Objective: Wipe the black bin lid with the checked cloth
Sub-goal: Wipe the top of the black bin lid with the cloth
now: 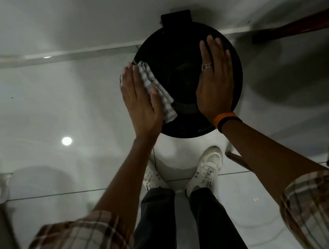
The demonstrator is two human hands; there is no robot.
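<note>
A round black bin lid point(180, 62) lies below me, seen from above, with a black hinge block at its far edge. A grey-and-white checked cloth point(157, 91) lies on the lid's left side. My left hand point(140, 100) presses flat on the cloth, fingers straight and together, thumb over it. My right hand point(215, 80) rests flat on the lid's right half, palm down, holding nothing. It wears a ring, and an orange and black band sits at the wrist.
The white bin body point(186, 151) stands on a glossy pale tiled floor point(50, 111) close to a white wall point(79, 15). My white shoes point(208, 166) are just in front of it. Dark wooden furniture point(302, 22) stands at the right.
</note>
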